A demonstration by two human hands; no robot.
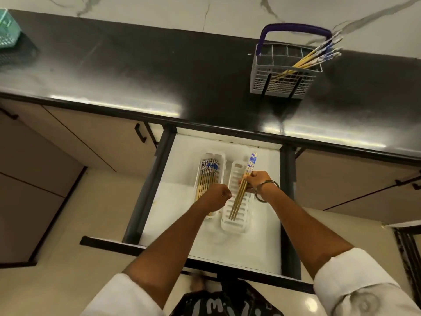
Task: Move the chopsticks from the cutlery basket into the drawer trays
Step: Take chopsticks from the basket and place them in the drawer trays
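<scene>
My right hand point(254, 181) grips a small bundle of bamboo chopsticks with blue-and-white tops point(242, 190), held just over the right white tray point(237, 215) in the open drawer point(262, 224). Their thin tips point toward me along that tray. The left white tray point(222, 160) holds several more chopsticks point(208, 172). My left hand point(216, 196) hovers with curled fingers between the two trays and holds nothing. On the black counter at the back right stands the grey cutlery basket point(262, 80) with a purple handle, several chopsticks point(314, 59) leaning out of it to the right.
The glossy black countertop point(136, 71) runs across the view. A teal mesh basket point(8, 30) sits at its far left. Beige cabinet doors with black handles point(140, 132) flank the drawer. The drawer's black front edge point(136, 246) juts toward my body.
</scene>
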